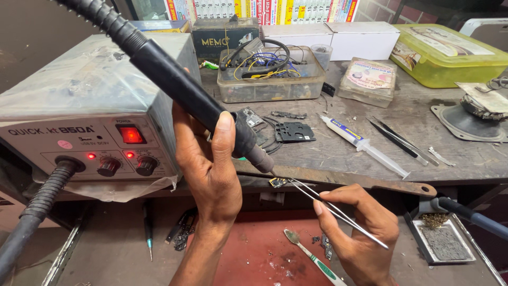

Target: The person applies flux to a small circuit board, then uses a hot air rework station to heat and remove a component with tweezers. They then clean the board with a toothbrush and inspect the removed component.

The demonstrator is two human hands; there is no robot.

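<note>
In the middle of the frame the left hand [211,159] wraps around the black handle of a hot-air wand [180,87], thumb laid along its front; the grip is closed tight on it. The wand slants down from the upper left, its ribbed hose leaving the top edge, and its metal nozzle ends just above a small circuit board [277,182] at the front edge of the table [423,148].

At lower right the right hand [360,228] pinches a pair of thin metal tweezers [333,209], its grip narrow and closed on them. The tweezer tips reach up and left to the small circuit board and touch it; whether they clamp it cannot be told. The board sits at the near end of a rusty flat metal bar [349,180] that lies along the table's front edge.

At left stands a grey rework station [95,106] with a lit red switch and two knobs, a thick hose running from its front. Behind the hands lie a black phone frame [295,131], a syringe [365,146] and a second pair of tweezers [399,140]. A clear box of wires [270,74] stands farther back, and a yellow-green lidded tub [450,53] fills the upper right. Below the table, a toothbrush [312,257] lies on a red surface.
</note>
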